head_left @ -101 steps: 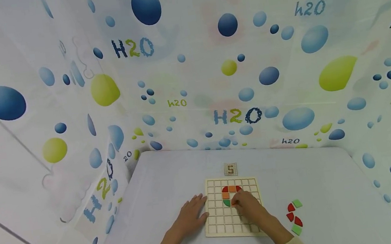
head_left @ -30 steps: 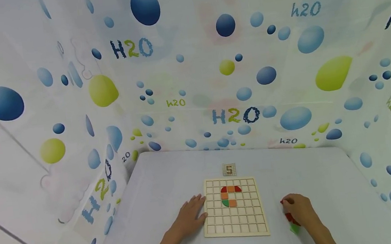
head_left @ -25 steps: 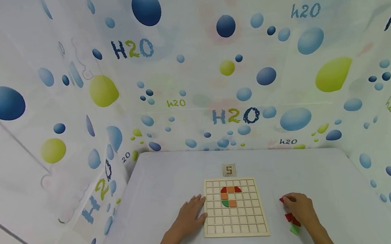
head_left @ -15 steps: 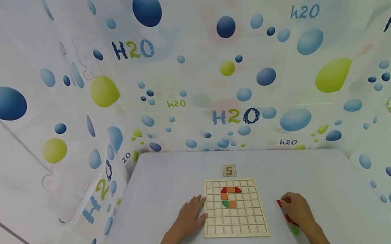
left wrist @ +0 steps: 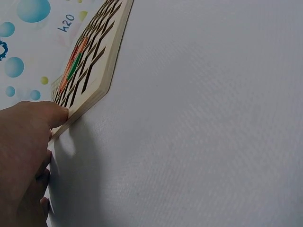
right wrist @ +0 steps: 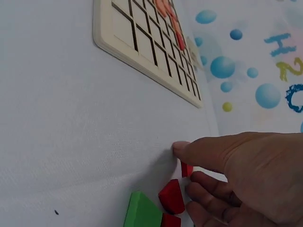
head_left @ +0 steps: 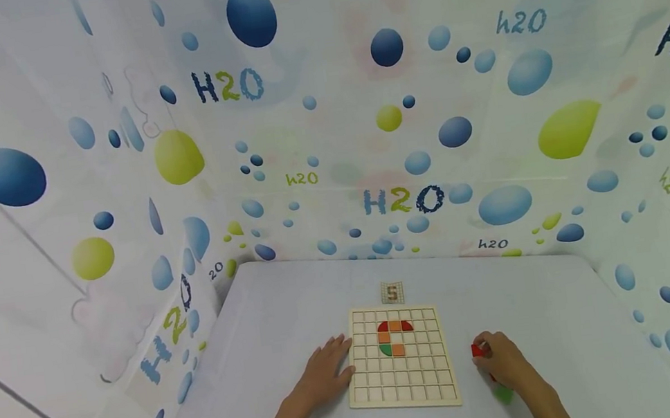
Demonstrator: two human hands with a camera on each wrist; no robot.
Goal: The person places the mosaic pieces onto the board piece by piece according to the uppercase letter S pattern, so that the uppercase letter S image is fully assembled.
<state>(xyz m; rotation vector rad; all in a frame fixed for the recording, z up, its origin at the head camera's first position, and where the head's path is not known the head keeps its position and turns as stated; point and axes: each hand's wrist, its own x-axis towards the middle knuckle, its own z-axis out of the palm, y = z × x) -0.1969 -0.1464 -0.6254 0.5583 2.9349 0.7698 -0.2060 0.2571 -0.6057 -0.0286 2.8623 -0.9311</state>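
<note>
A wooden grid board (head_left: 389,392) lies on the white table. Red, orange and green tiles form a hooked shape in its upper cells, among them an orange tile (head_left: 398,350) and a green quarter-round tile (head_left: 386,349). My left hand (head_left: 325,369) rests flat at the board's left edge, its thumb (left wrist: 54,113) touching the rim. Right of the board, my right hand (head_left: 505,359) pinches a red tile (head_left: 476,350) between thumb and fingers, close to the tabletop. Beside that hand lie a red tile (right wrist: 172,196) and a green tile (right wrist: 142,213); another red one is partly hidden.
Behind the board lies a small patterned card (head_left: 392,292) with an S- or 5-like figure. A white cloth (head_left: 283,299) covers the table. Printed curtains with bubbles and H2O lettering stand behind and at the sides.
My right hand has left the board, where an orange tile now lies uncovered, and moved to the loose tiles. It has drawn a red tile slightly left. My left hand has stayed put.
</note>
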